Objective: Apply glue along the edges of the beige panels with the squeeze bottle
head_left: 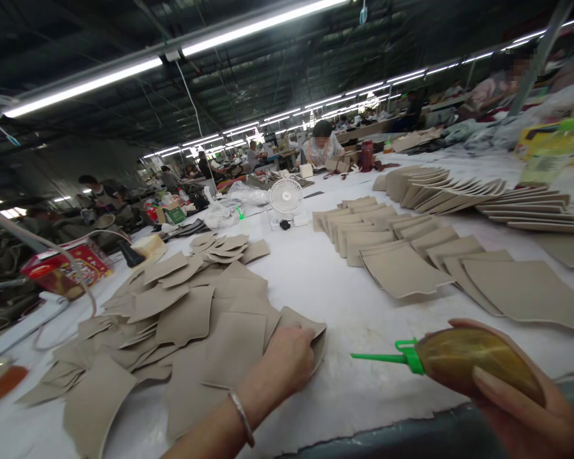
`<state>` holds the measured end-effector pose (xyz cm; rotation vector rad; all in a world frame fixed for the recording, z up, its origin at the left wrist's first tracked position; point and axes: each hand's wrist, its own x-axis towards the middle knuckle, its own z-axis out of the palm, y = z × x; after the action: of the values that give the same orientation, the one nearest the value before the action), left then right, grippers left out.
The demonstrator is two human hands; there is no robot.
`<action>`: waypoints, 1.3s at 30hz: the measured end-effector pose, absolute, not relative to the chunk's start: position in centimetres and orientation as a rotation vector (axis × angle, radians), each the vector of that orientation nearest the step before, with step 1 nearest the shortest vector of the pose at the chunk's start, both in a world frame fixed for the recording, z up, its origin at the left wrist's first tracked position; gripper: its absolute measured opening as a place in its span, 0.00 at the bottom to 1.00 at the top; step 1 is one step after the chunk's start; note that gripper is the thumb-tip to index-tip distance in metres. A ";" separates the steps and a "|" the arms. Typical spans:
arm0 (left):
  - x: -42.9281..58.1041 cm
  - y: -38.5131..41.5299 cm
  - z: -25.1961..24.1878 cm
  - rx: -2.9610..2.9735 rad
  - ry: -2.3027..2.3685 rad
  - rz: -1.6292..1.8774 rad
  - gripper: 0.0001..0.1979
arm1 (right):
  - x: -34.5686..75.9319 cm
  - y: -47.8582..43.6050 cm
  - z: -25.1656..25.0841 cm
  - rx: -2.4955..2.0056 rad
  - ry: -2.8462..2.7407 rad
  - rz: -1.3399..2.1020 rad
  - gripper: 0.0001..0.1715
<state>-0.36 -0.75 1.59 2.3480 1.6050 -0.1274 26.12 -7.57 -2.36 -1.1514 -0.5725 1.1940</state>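
Note:
My left hand point(287, 360), with a bangle on its wrist, grips the edge of a taupe cut piece point(300, 317) at the right side of a loose heap of similar pieces point(184, 312). The fingertips are partly hidden behind the knuckles, and the piece bends up around them. In my right hand point(516, 414) lies a squeeze bottle of amber liquid point(478, 360), tilted on its side. Its thin green nozzle point(380, 357) points left toward my left hand, apart from the piece.
White-covered table point(335, 408) under everything. Overlapping rows of taupe pieces point(406, 271) and fanned stacks point(440, 189) lie to the right. A small white fan point(286, 197) stands at the middle back. A red box point(69, 264) is at left. A co-worker point(323, 146) sits across.

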 end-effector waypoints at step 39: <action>0.3 -0.5 0.5 2.311 1.468 0.095 0.20 | 25.3 -2.7 -2.5 -1.239 -1.781 0.467 0.27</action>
<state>0.25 -0.55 0.46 2.3107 1.4678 0.0952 25.29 -2.66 -2.48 -1.2388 -1.7815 0.4674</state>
